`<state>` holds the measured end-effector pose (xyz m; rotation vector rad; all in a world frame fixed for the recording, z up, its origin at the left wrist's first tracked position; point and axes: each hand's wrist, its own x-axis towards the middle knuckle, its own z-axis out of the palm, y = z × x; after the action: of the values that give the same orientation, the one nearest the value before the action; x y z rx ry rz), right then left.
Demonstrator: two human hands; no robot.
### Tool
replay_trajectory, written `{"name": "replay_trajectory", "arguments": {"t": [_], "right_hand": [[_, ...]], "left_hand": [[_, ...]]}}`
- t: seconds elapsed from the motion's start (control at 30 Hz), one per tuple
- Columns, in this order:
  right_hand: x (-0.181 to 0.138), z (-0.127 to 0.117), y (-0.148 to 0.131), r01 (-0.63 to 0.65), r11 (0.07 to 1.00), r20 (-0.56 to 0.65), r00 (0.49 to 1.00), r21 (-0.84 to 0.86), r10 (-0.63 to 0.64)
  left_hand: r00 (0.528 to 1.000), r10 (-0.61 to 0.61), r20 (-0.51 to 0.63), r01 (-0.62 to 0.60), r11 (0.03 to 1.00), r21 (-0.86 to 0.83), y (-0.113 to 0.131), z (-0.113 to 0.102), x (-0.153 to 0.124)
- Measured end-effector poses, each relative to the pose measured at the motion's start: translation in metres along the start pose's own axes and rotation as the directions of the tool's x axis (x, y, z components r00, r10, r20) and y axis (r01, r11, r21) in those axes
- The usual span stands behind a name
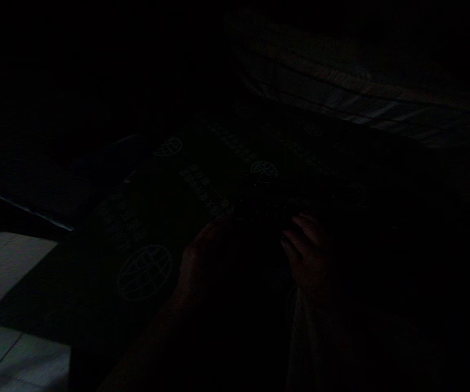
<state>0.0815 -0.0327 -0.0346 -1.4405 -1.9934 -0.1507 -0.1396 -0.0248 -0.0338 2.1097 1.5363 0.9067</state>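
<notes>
The scene is very dark. My left hand point(208, 245) is bent at the wrist, and its fingers disappear into shadow. My right hand point(308, 245) is to the right of it, with several fingers apart and pointing left. Just beyond both hands lies a dark object with rows of tiny light specks point(271, 209); its kind cannot be made out. The right fingertips are at its near edge, but I cannot tell whether they grip it. Beneath is a dark green sheet or board point(84, 272) printed with pale globe marks and lettering.
Pale floor tiles point(14, 267) show at the lower left, beside the board's corner. A dark flat thing with a light edge point(26, 209) lies on the left. Light striped fabric point(341, 98) runs along the back right. Much else is lost in blackness.
</notes>
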Motion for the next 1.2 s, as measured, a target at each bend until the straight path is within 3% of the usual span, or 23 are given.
{"name": "replay_trajectory", "arguments": {"t": [0.5, 1.2], "right_hand": [[0.0057, 0.0032, 0.0049, 0.1, 0.995, 0.04, 0.994, 0.028, -0.101], [0.0055, 0.0058, 0.0039, 0.093, 0.995, 0.058, 0.994, 0.039, -0.096]], "left_hand": [[1.0, 0.0, -0.002, 0.0, 1.0, -0.001, -0.0012, -0.0001, -0.0001], [1.0, -0.032, -0.001, 0.031, 0.999, -0.005, -0.0027, 0.0007, -0.0001]]}}
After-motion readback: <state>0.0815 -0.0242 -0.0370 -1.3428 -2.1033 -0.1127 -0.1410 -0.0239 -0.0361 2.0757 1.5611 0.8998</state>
